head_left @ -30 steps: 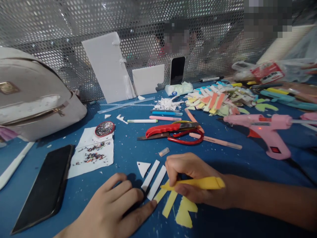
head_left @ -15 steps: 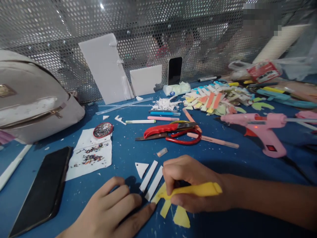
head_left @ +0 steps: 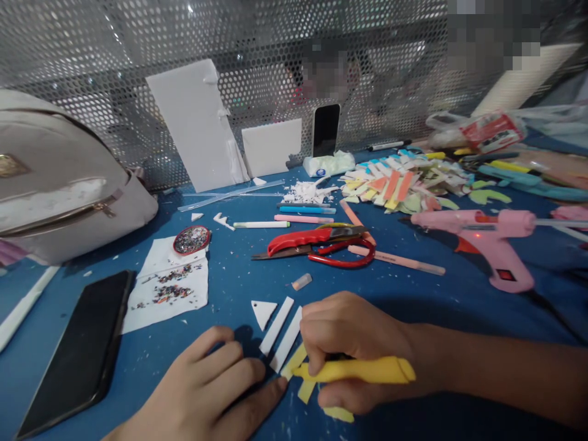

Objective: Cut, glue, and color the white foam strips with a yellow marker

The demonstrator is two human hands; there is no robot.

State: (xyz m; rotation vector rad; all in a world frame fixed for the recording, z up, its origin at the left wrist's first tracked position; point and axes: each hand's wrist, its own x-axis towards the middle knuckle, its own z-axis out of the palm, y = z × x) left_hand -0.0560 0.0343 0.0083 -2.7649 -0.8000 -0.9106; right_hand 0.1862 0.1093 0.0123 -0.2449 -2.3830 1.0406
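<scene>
My right hand point(head_left: 358, 343) is closed around a yellow marker point(head_left: 362, 370), its tip on a partly yellow paper strip point(head_left: 294, 361). The thumb of my left hand point(head_left: 211, 380) presses the strip's near end to the table; its other fingers are bent and apart. Two white strips point(head_left: 283, 334) lie just beyond, beside a small white triangle point(head_left: 263, 313) with a hole. Below the marker lie a short yellow strip point(head_left: 305, 391) and a yellow piece point(head_left: 339, 414), partly hidden by my right hand.
Red-handled scissors point(head_left: 316, 242), several markers point(head_left: 261, 225) and a pink glue gun point(head_left: 478, 233) lie beyond my hands. A pile of coloured paper pieces point(head_left: 404, 180) is behind. At left are a phone point(head_left: 82, 349), glitter-strewn paper point(head_left: 169, 285) and a backpack point(head_left: 68, 177). A perforated metal panel point(head_left: 257, 61) stands behind.
My right hand has shifted slightly down with the marker, now covering more of the yellow piece below. My left hand has stayed in nearly the same place.
</scene>
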